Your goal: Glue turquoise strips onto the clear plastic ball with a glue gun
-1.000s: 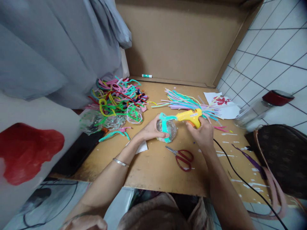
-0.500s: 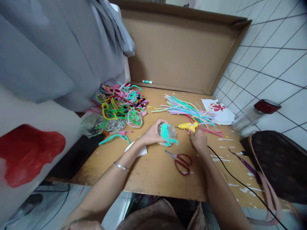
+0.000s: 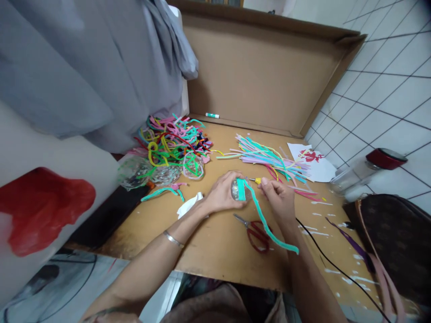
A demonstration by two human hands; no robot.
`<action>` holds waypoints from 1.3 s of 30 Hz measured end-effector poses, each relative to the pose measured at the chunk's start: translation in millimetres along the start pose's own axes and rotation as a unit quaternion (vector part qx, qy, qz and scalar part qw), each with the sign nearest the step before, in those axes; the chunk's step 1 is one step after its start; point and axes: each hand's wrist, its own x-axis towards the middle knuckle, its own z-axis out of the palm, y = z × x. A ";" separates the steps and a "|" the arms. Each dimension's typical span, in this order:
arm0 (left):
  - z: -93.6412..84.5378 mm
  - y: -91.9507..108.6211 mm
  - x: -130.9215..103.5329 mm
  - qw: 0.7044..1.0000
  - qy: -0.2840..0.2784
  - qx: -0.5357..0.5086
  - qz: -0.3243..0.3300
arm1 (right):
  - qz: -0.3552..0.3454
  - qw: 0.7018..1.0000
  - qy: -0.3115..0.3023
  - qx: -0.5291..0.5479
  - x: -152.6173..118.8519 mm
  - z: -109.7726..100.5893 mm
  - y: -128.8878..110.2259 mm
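My left hand [image 3: 225, 192] is wrapped round a small clear plastic piece [image 3: 235, 190], perhaps a cut bottle part. A turquoise pipe cleaner [image 3: 259, 208] is wound on it in a flat band, its long free end trailing down to the right past my right wrist. My right hand [image 3: 278, 195] is closed round a yellow hot glue gun [image 3: 258, 180]; only its front shows, the nozzle pointing left, close to the band. A black cord [image 3: 316, 242] runs from behind that wrist. Red-handled scissors [image 3: 258, 235] lie on the table below both hands.
Tangled pipe cleaners [image 3: 171, 143] are heaped at the back left, straight ones [image 3: 266, 157] at the back centre. A glass bottle with a red lid [image 3: 385, 159] and a brown bag [image 3: 387, 242] stand right. A cardboard panel [image 3: 262, 76] closes off the back. White tissue [image 3: 190, 204] lies left.
My left hand has turned the plastic piece, so the pipe cleaner's loose end now hangs out to the right. My right hand has rotated, hiding most of the glue gun. The view has shifted slightly.
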 end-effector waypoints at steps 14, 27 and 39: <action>-0.5 -7.0 0.6 1.000 0.000 0.002 0.018 | 0.070 0.989 -0.123 0.043 -6.6 6.9 -9.1; -7.1 -8.2 4.8 0.986 -0.045 -0.125 -0.103 | 0.154 0.951 -0.192 0.185 -1.0 0.1 -29.8; -7.0 -11.4 5.4 0.987 -0.032 -0.130 -0.090 | 0.264 0.850 -0.266 0.370 -29.4 4.5 -54.3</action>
